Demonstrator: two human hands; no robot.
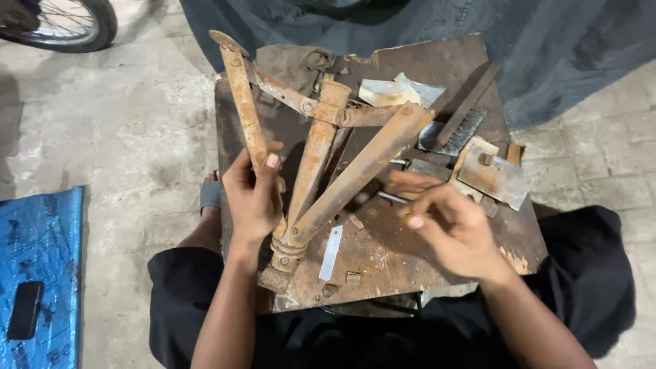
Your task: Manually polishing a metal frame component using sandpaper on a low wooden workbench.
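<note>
Left hand [254, 195] is clamped around one flat, rust-pitted leg of a hinged iron frame [321, 147] whose bars fan out toward 12 o'clock. Right hand [447, 222] is motion-blurred, fingers loosely curled, and whether it pinches anything cannot be told; a thin metal rod [391, 198] lies at its 9 o'clock. Underneath, a scarred brown board [383, 260]; wire brush [459, 131] at 1 o'clock, rusty plate [493, 176] beside it.

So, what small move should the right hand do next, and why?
Probably close on the small metal rod. The right hand is blurred beside it and seems empty, while the left hand grips one arm of the rusty frame.
</note>
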